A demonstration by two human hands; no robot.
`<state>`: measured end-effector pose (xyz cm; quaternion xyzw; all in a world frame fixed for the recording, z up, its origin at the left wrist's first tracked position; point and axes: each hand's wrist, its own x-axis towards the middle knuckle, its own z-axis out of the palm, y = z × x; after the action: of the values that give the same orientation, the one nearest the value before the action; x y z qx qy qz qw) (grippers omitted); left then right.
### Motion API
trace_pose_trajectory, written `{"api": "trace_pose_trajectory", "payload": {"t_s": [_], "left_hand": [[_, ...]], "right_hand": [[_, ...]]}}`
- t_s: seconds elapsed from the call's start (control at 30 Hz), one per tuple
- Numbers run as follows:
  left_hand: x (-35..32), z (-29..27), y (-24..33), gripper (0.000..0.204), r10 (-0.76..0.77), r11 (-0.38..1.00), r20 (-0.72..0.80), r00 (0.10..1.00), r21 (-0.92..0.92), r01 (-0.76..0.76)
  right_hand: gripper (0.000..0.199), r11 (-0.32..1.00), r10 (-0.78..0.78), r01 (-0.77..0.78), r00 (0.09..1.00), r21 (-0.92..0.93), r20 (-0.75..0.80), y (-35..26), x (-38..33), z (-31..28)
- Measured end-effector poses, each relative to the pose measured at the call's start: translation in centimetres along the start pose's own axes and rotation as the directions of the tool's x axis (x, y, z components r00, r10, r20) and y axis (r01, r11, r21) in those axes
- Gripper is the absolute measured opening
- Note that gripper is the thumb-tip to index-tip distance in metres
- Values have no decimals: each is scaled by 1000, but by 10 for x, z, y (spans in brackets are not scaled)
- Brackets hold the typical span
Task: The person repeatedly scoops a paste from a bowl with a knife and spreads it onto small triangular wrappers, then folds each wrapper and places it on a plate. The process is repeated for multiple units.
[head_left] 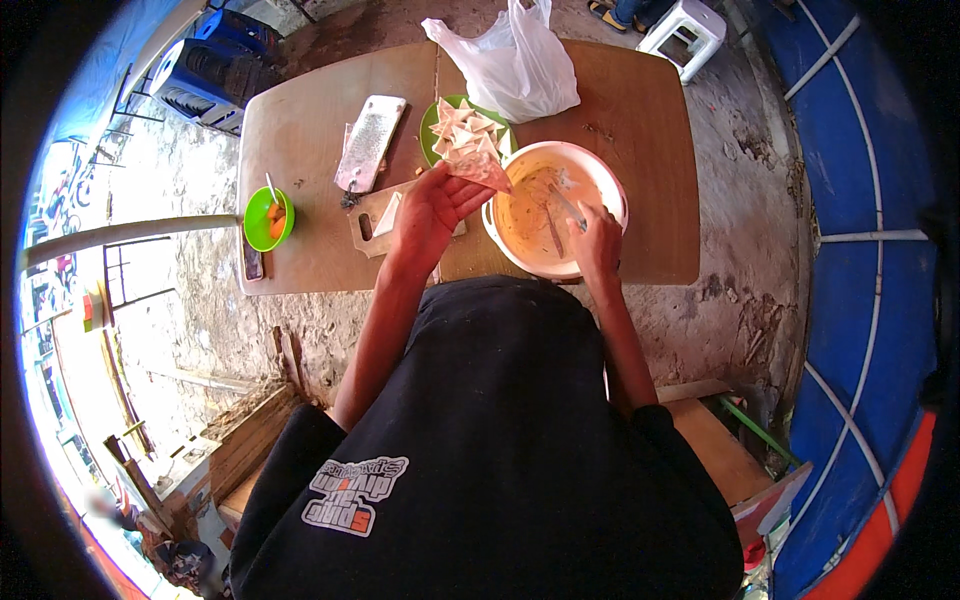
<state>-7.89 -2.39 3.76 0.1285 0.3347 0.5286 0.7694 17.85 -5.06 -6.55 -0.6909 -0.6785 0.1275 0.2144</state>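
Note:
My left hand (430, 212) is palm up, holding a reddish-brown triangular food piece (480, 170) on its fingers and thumb. Just beyond it, a green plate (427, 131) carries a heap of pale triangular pieces (462, 128). My right hand (597, 240) is closed around a metal spoon (568, 207) inside a white basin (600, 165). An orange-brown paste (525, 215) coats the basin's floor, and a darker stick-like utensil (553, 235) lies in it. Under my left wrist, a wooden cutting board (368, 245) bears one white triangular piece (386, 215).
A metal grater (371, 145) lies left of the plate. A green bowl (262, 232) with orange pieces and a spoon sits near the left edge, beside a phone (253, 262). A white plastic bag (515, 65) stands at the back of the wooden table (640, 120). Beyond is a white stool (690, 35).

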Motion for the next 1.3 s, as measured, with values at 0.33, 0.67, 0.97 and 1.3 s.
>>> {"api": "trace_pose_trajectory", "payload": {"t_s": [0.33, 0.67, 0.97, 1.3], "left_hand": [[5, 3, 29, 33, -457, 872, 326, 827, -19, 490], [-5, 19, 32, 38, -457, 882, 156, 875, 203, 424], [-13, 38, 27, 47, -412, 866, 189, 891, 384, 319], [-19, 51, 26, 56, -435, 834, 208, 876, 459, 305]], "right_hand": [[21, 682, -411, 497, 867, 537, -281, -106, 15, -110], [19, 668, -472, 510, 853, 541, -222, -113, 17, -120], [11, 682, -374, 349, 922, 643, -104, -114, 18, -121], [9, 727, -198, 92, 977, 681, 80, -122, 20, -124]]}}
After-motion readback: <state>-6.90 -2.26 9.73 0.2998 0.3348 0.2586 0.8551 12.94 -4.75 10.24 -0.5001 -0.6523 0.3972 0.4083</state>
